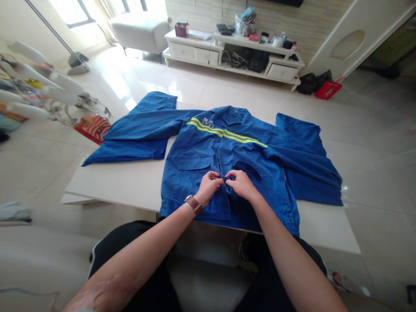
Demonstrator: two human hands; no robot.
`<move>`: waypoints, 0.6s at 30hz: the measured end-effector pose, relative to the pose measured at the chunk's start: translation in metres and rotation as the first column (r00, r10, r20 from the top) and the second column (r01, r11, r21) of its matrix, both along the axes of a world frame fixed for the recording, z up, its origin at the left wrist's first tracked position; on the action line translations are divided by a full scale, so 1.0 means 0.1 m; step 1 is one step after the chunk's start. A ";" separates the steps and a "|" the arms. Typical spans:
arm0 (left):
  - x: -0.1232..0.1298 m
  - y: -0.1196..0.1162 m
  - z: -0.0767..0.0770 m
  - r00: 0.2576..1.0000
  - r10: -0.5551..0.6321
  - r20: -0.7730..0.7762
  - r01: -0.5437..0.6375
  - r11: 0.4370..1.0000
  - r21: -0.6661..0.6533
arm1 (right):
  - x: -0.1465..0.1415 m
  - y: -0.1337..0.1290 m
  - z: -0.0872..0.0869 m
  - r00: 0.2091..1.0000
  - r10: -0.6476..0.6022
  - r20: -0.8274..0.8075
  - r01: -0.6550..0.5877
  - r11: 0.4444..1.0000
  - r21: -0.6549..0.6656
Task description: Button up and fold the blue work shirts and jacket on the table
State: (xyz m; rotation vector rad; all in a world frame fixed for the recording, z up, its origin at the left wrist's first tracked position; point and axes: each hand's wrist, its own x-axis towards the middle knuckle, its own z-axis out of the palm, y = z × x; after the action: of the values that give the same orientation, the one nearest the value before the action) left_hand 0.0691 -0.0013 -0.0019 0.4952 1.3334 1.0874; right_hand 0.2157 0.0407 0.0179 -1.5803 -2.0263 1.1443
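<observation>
The blue jacket (204,149) lies on the white table (120,184), its sleeves spread toward nine and three o'clock, perhaps to keep the front easy to reach; the left hand (209,187) and right hand (242,184) both pinch its front edge, close together, probably for fine control; whether a button is there, I cannot tell; at twelve o'clock, the white cabinet (183,52) has cables (238,60) in its open shelf; near two o'clock, the red bag (329,89) hides its contents.

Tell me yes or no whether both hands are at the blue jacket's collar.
No, the left hand and right hand pinch the blue jacket lower down its front, away from the collar.
</observation>
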 end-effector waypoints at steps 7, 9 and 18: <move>0.00 0.02 -0.12 0.930 -0.006 -0.367 0.113 0.956 0.271 | 0.01 0.02 -0.01 0.992 -0.064 -0.105 0.059 0.997 -0.049; -0.03 0.03 -0.13 0.915 -0.014 -0.403 0.153 0.937 0.315 | 0.01 0.02 -0.02 0.990 -0.064 -0.125 0.061 0.998 -0.029; -0.16 0.10 -0.04 0.920 -0.217 -0.326 0.331 0.875 0.353 | 0.02 0.03 0.04 0.980 -0.091 -0.179 0.090 0.996 -0.016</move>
State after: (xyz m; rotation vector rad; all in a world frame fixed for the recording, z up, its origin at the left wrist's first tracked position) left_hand 0.0529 0.0085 -0.0058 1.1497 1.2258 1.0777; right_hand 0.2179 0.0439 0.0219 -1.4981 -1.8187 1.2146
